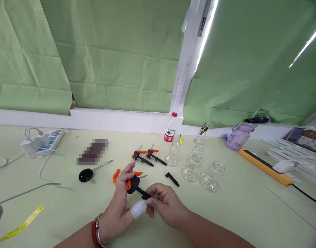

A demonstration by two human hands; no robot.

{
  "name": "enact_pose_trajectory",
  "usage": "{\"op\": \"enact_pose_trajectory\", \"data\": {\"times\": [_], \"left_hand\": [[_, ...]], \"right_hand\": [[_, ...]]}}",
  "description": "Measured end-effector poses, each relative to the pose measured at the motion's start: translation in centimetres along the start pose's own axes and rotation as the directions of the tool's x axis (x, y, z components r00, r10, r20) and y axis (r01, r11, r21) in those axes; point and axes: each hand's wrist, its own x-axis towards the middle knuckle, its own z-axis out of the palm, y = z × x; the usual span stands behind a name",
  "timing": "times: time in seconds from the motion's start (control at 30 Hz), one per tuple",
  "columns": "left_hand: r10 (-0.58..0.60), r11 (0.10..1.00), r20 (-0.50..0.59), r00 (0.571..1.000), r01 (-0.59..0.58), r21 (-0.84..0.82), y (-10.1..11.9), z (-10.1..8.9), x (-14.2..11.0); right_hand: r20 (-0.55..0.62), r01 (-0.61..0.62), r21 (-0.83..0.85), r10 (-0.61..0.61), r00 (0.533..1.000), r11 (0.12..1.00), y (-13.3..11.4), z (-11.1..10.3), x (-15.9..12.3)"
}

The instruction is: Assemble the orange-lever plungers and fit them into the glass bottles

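Note:
My left hand (121,203), with white tape on its thumb, grips a black-and-orange trigger top (133,184) with a metal rod. My right hand (168,205) pinches the black tube end of that top, fingers closed on it. Behind my hands lie two similar trigger tops (141,157), with orange levers and black tubes. A loose orange lever (115,175) is beside my left hand. To the right of them a bent black tube (172,179) lies alone. Farther left rests a black disc (85,175) with a metal rod.
Several clear glass jars (212,179) stand to the right, the rear one holding screwdrivers (204,129). Behind are a red-capped water bottle (170,129) and a purple bottle (239,136). Power strips (51,144) lie left and right (266,167). A pixelated dark patch (93,151) is at left.

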Motion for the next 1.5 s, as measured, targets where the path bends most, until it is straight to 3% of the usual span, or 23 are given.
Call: {"op": "enact_pose_trajectory", "data": {"times": [0.13,0.37,0.53,0.77,1.03,1.23,1.5], "left_hand": [[0.102,0.981,0.040,0.994,-0.107,0.164,0.6,0.1,0.0],[0.074,0.926,0.113,0.991,-0.110,0.361,0.5,-0.1,-0.2],[0.117,0.915,0.072,0.990,-0.136,0.379,0.3,0.0,-0.2],[0.203,0.893,0.058,0.978,-0.209,0.398,0.8,-0.2,0.0],[0.109,0.868,0.067,0.992,-0.128,0.479,0.6,-0.3,0.1],[0.019,0.830,0.090,0.996,-0.066,0.554,0.5,0.0,-0.4],[0.124,0.777,0.092,0.988,-0.155,0.610,0.1,0.9,-0.9]], "right_hand": [[0.046,-0.055,0.154,0.048,0.998,0.986,-0.1,-0.2,0.2],[0.103,-0.099,0.220,0.078,0.992,0.970,0.5,-0.5,0.1],[0.177,-0.123,0.253,0.079,0.981,0.960,0.6,-0.4,0.1],[0.182,-0.126,0.280,0.076,0.980,0.952,0.2,0.0,-0.1],[0.101,-0.097,0.268,0.073,0.992,0.958,0.0,0.0,0.0],[0.115,-0.131,0.311,0.099,0.988,0.941,-0.2,-0.1,0.0],[0.183,-0.191,0.463,0.117,0.976,0.865,-0.2,0.6,-0.3]]}}
